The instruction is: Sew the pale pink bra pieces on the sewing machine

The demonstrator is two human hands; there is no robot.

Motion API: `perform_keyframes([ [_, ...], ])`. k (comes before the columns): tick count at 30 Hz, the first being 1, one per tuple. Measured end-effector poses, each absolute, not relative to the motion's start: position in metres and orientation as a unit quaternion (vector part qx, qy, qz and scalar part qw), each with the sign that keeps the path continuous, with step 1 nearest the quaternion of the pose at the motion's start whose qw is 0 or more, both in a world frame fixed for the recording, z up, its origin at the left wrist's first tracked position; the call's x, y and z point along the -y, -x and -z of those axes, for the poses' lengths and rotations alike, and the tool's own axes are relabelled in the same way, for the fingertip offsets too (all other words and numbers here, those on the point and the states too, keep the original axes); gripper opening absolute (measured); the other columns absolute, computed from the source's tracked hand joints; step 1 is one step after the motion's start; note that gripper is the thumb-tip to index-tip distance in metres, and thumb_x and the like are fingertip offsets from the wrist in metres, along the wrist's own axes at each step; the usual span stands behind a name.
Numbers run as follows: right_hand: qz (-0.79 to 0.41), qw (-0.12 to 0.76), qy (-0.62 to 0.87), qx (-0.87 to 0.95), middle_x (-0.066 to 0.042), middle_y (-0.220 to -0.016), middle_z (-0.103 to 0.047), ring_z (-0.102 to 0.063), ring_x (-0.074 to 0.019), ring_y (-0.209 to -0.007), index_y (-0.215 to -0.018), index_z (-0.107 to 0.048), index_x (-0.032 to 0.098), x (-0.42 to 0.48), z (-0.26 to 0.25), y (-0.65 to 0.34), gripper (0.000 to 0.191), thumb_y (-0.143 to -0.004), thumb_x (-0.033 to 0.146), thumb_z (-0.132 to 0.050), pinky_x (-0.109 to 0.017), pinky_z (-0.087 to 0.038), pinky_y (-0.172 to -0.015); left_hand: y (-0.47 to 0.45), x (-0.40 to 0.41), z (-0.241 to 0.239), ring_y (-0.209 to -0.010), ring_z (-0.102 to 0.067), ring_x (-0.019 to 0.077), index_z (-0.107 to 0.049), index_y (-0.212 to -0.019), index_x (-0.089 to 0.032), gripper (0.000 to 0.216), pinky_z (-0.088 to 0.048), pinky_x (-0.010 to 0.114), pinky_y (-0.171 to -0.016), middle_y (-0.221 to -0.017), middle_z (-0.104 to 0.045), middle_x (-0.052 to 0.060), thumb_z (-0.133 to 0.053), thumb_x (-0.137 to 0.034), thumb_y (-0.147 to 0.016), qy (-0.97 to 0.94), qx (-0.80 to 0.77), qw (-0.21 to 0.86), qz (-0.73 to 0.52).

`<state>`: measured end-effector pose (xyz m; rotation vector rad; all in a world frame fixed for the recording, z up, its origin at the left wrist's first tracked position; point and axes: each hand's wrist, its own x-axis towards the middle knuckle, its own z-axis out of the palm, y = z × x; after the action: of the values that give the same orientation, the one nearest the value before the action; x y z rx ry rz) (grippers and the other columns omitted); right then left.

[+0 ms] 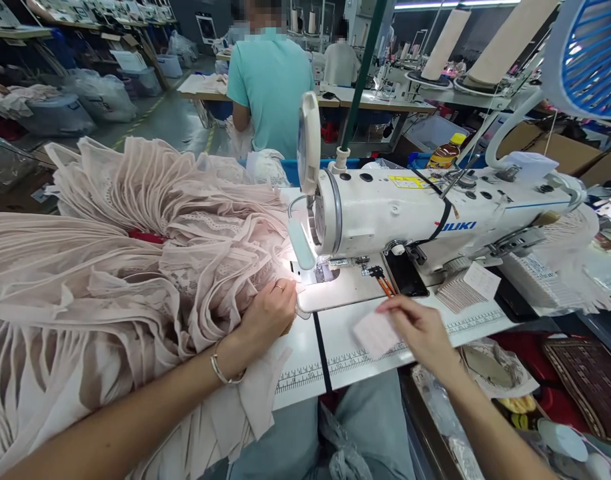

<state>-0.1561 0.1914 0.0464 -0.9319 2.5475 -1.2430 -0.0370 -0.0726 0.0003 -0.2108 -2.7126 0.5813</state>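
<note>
A big heap of pale pink pleated and lace fabric (135,253) covers the left of the sewing table. My left hand (270,310), with a ring and a wrist bangle, rests closed on the fabric's edge just left of the needle plate (330,277). My right hand (418,327) pinches a small pale pink label (375,331) above the table's printed ruler, a short way right of the needle. The white sewing machine (425,213) stands behind both hands, its lamp lighting the needle area.
A stack of small labels (460,290) and orange-handled snips (384,283) lie on the machine bed. A yellow-capped bottle (445,153) and thread cones (443,43) stand behind. A person in a teal shirt (270,87) works ahead, back turned. Bins and bags line the left aisle.
</note>
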Motion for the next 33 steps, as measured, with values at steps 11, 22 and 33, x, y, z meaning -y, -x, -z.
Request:
perform_keyframes([
  [11,0.158,-0.206,0.483,-0.836,-0.007,-0.073,-0.068,-0.062,-0.0206,-0.080,-0.077,-0.067,0.018,-0.131,0.007,0.176,0.027,-0.097,0.025,-0.050,-0.031,-0.044,-0.075,0.060,0.015,0.024,-0.096,-0.070,0.0274,-0.061,-0.107,0.000,0.027,-0.054,0.036,-0.074,-0.105,-0.070,0.022,-0.039,-0.005,-0.093,0.210,0.915,0.253,-0.232],
  [22,0.124,-0.103,0.543,-0.824,-0.005,-0.081,-0.065,-0.050,-0.0148,-0.064,-0.077,-0.063,0.018,-0.123,0.009,0.199,0.023,-0.095,0.019,-0.050,-0.027,-0.034,-0.063,0.060,0.067,0.002,-0.091,-0.058,0.0202,-0.059,-0.116,-0.012,0.027,-0.047,0.033,-0.076,-0.111,-0.067,0.010,-0.040,-0.009,-0.097,0.109,0.981,0.157,-0.016],
  [33,0.039,-0.083,0.540,-0.837,-0.008,-0.090,-0.061,-0.054,-0.0203,-0.075,-0.090,-0.057,0.017,-0.114,0.012,0.192,0.013,-0.087,0.010,-0.046,-0.030,-0.037,-0.067,0.061,0.037,0.023,-0.095,-0.071,0.0316,-0.064,-0.115,-0.003,0.031,-0.055,0.035,-0.059,-0.113,-0.069,0.022,-0.042,-0.006,-0.093,0.207,0.931,0.236,-0.185],
])
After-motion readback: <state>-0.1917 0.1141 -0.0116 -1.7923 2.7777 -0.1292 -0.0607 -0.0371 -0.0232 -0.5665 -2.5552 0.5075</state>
